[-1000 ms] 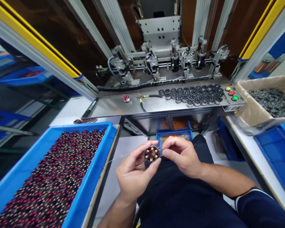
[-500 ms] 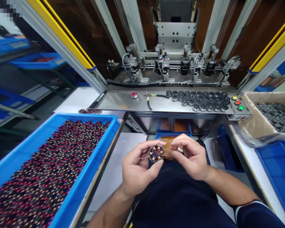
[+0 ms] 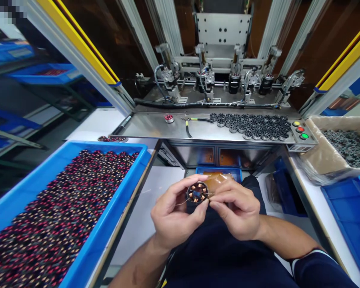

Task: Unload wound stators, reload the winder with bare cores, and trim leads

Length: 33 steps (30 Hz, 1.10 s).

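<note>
— Copper windings face up at us. Where do we have the wound ring (image 3: pixel 197 193)?

— Over our lap, between our two hands and touching both. It sits below the steel shelf (image 3: pixel 156 130) and well apart from it.

— Which hand carries it?

— Our left hand (image 3: pixel 172 218). The thumb presses the near left rim and the forefinger curls over the far rim, so that hand is clamped on the ring.

— And our right hand (image 3: pixel 238 212)?

— It comes in from the right, thumb and forefinger pinched together at the ring's right edge. We cannot tell whether they nip the rim itself or a fine wire end there.

— How does the ring lie?

— Its flat face tilts toward us and its hole looks up at our eyes, so the axis runs from lap to head, not from hand to hand. A thin strand seems to trail off its left side.

— What lies around us?

— The blue tray (image 3: pixel 108 145) of wound rings is on our left, nearer the left hand. The small blue bin (image 3: pixel 219 171) is just beyond both hands, and the grey rings (image 3: pixel 252 128) on the shelf are well apart
</note>
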Each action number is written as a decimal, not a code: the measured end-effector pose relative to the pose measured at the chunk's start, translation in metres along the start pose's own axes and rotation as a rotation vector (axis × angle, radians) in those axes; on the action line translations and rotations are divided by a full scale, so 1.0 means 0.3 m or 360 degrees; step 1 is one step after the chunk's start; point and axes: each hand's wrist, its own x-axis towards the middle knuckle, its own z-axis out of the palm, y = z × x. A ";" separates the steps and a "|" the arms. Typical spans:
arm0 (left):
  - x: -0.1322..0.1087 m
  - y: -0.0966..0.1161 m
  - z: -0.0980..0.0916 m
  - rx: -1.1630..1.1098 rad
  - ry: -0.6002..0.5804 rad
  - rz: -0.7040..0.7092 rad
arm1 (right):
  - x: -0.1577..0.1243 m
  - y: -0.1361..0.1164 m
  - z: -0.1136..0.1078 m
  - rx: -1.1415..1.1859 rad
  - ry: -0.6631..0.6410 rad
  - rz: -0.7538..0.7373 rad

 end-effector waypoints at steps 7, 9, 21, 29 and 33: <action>0.023 0.024 -0.014 -0.0331 -0.0148 -0.0304 | 0.047 0.040 -0.060 0.0067 -0.0164 -0.0046; 0.023 0.023 -0.018 -0.0499 -0.0237 -0.0468 | 0.082 0.047 -0.082 0.0076 -0.0341 -0.0131; 0.036 0.017 -0.022 -0.0854 -0.0614 -0.1093 | 0.122 0.020 -0.103 -0.0252 -0.0516 -0.0595; 0.028 0.037 0.019 -0.0759 -0.0277 -0.0712 | 0.042 0.001 -0.097 -0.0590 -0.0176 -0.0753; 0.007 0.029 0.028 -0.0733 -0.0183 -0.0510 | 0.029 0.002 -0.056 -0.0539 0.0044 -0.0672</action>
